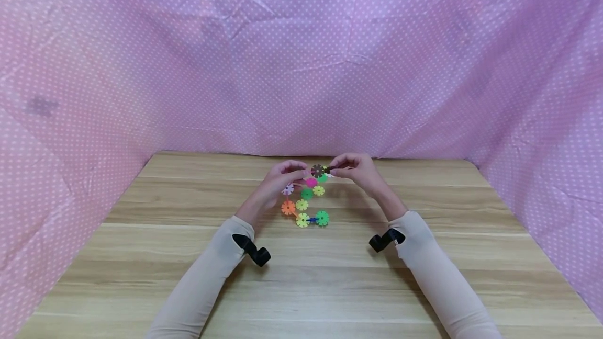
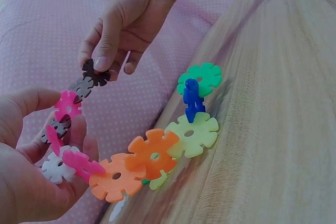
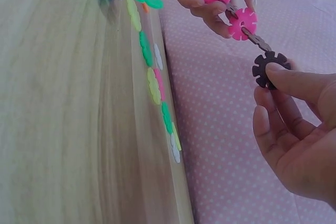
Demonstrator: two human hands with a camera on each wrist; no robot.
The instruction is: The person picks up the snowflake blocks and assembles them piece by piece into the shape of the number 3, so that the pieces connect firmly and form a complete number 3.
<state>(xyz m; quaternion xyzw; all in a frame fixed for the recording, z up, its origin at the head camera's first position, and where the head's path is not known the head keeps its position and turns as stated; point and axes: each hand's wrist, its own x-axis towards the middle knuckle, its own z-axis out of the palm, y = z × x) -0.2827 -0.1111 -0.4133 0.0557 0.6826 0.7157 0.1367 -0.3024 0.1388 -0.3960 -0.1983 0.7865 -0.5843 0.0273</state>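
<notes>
Under the fingers (image 3: 266,132) is a brown wooden table (image 1: 308,292) with lighter and darker stripes, and behind them and on both sides hangs a wrinkly pink cloth (image 1: 301,51) with little white dots.

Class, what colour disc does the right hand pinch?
Dark brown disc, clearest in the right wrist view.

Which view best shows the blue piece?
Left wrist: the blue piece shows large between a green disc and a yellow disc. Head shows it tiny; right wrist shows it partly behind the green disc at the top edge.
</notes>
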